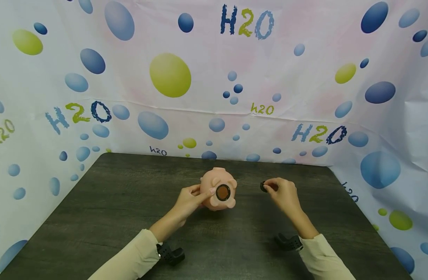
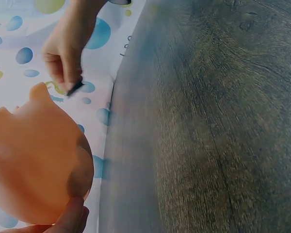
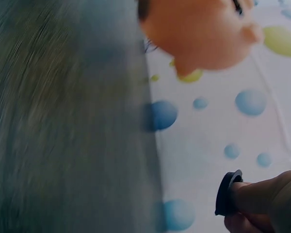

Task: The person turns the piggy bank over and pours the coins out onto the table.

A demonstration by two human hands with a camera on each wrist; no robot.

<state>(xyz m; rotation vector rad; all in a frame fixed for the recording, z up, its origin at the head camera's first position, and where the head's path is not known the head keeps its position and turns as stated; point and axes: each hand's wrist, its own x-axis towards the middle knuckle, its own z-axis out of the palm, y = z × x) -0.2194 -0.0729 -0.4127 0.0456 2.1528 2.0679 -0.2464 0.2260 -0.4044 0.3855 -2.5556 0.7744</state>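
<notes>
A pink piggy bank (image 1: 208, 182) is held up by my left hand (image 1: 188, 201), its underside turned toward the head camera. In that underside a round hole (image 1: 223, 192) with a dark rim shows between the stubby feet. My left thumb lies along the body beside the hole. To the right, my right hand (image 1: 283, 194) pinches a small round black stopper (image 3: 226, 194) between thumb and fingers, apart from the bank. The left wrist view shows the bank's rounded body (image 2: 39, 155) close up, with the stopper (image 2: 75, 88) beyond it.
Both hands are over a dark wood-grain table (image 1: 130, 186). Behind and beside it hangs a white sheet (image 1: 207, 46) printed with blue and green dots and lettering. Black wrist cameras are strapped at both sleeves.
</notes>
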